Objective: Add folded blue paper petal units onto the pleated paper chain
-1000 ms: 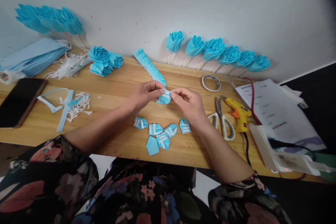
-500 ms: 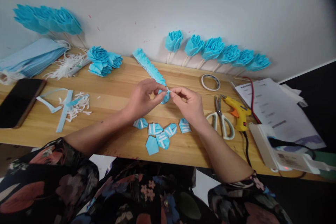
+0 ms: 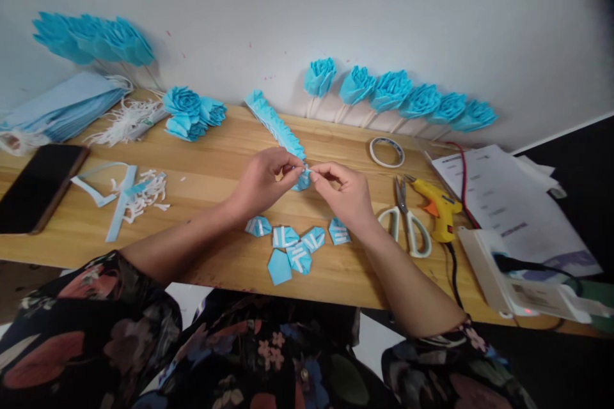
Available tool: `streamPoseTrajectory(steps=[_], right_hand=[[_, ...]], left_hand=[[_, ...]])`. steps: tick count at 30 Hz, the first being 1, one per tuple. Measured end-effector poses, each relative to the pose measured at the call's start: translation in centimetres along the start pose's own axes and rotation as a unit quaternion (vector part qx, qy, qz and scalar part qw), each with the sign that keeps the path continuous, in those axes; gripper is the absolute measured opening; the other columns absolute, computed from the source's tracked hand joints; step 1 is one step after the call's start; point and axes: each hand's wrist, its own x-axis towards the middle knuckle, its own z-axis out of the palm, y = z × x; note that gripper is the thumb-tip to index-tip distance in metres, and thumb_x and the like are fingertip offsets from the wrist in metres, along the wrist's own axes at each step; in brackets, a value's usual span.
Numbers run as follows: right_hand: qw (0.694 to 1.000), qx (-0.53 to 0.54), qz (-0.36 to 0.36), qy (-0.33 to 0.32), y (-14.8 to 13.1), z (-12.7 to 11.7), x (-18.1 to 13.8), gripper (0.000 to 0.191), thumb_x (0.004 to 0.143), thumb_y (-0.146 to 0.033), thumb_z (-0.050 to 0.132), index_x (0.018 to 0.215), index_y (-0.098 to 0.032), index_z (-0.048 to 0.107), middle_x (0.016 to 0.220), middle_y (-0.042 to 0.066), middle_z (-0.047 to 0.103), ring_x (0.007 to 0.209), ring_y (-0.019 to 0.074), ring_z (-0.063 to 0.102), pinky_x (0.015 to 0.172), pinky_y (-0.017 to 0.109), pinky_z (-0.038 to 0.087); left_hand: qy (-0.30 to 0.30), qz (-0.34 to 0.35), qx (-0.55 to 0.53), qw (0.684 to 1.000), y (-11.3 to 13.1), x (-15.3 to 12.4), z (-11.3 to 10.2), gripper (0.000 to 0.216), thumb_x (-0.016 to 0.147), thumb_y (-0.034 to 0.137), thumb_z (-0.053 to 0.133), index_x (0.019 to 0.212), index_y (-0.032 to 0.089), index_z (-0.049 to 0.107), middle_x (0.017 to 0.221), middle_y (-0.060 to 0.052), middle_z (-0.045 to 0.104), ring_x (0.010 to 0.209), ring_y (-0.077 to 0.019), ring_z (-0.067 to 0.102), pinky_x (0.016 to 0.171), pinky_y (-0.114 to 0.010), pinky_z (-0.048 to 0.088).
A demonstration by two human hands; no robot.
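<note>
My left hand and my right hand meet above the middle of the wooden table. Both pinch one small folded blue paper piece between thumb and fingertips. A thin white strip shows at its top edge, under my fingertips. Just below my hands lie several folded blue paper pieces, most with white strips stuck on them. A long row of stacked blue folded pieces runs from behind my hands toward the wall.
White-handled scissors, a yellow glue gun and a tape roll lie right of my hands. Papers and a white power strip sit far right. Blue paper roses line the wall. A phone and paper scraps lie left.
My left fingers have curled in closer round the blue piece, which now shows less. Both hands stay in about the same place.
</note>
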Motion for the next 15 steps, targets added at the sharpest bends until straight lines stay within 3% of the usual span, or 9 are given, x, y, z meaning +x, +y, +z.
streamPoseTrajectory(steps=[3, 5, 9, 12, 15], right_hand=[[0.999, 0.030, 0.035, -0.002, 0.6, 0.0, 0.1, 0.013, 0.084, -0.030, 0.065, 0.083, -0.020, 0.074, 0.077, 0.000, 0.074, 0.070, 0.0137, 0.065, 0.071, 0.027, 0.052], [0.994, 0.079, 0.071, 0.006, 1.2, 0.0, 0.3, 0.016, 0.083, -0.034, 0.067, 0.083, -0.020, 0.074, 0.078, 0.000, 0.074, 0.070, 0.0133, 0.064, 0.070, 0.026, 0.052], [0.983, 0.145, 0.113, 0.023, 1.9, -0.2, 0.6, 0.017, 0.080, -0.036, 0.069, 0.081, -0.019, 0.073, 0.077, 0.000, 0.072, 0.072, 0.0132, 0.064, 0.074, 0.027, 0.053], [0.980, 0.158, 0.119, 0.022, 1.9, -0.2, 0.8, 0.017, 0.079, -0.036, 0.070, 0.078, -0.019, 0.072, 0.075, 0.000, 0.071, 0.072, 0.0131, 0.064, 0.075, 0.028, 0.053], [0.979, 0.168, 0.118, 0.019, 1.9, 0.0, 0.8, 0.018, 0.078, -0.037, 0.071, 0.078, -0.019, 0.071, 0.074, -0.001, 0.070, 0.071, 0.0127, 0.063, 0.074, 0.027, 0.053]], left_hand=[[-0.004, -0.033, -0.012, 0.999, 0.1, 0.4, -0.6, 0.013, 0.087, 0.020, 0.058, 0.079, 0.016, 0.067, 0.068, 0.000, 0.065, 0.062, -0.0116, 0.056, 0.059, -0.024, 0.041], [0.000, -0.048, 0.003, 0.999, 0.1, 0.6, -2.2, 0.012, 0.087, 0.020, 0.058, 0.079, 0.017, 0.067, 0.070, 0.000, 0.066, 0.063, -0.0121, 0.056, 0.057, -0.024, 0.040], [0.014, -0.055, 0.110, 0.992, -0.7, -1.4, -8.6, 0.010, 0.086, 0.026, 0.063, 0.079, 0.021, 0.068, 0.071, 0.002, 0.066, 0.063, -0.0126, 0.054, 0.057, -0.026, 0.037], [0.030, -0.127, 0.238, 0.962, -2.1, -5.2, -14.4, 0.010, 0.090, 0.032, 0.063, 0.084, 0.026, 0.069, 0.074, 0.006, 0.066, 0.065, -0.0122, 0.054, 0.062, -0.028, 0.037], [0.036, -0.186, 0.314, 0.930, -4.1, -9.1, -18.6, 0.028, 0.091, 0.050, 0.058, 0.073, 0.029, 0.065, 0.069, 0.004, 0.062, 0.062, -0.0155, 0.053, 0.059, -0.032, 0.033]])
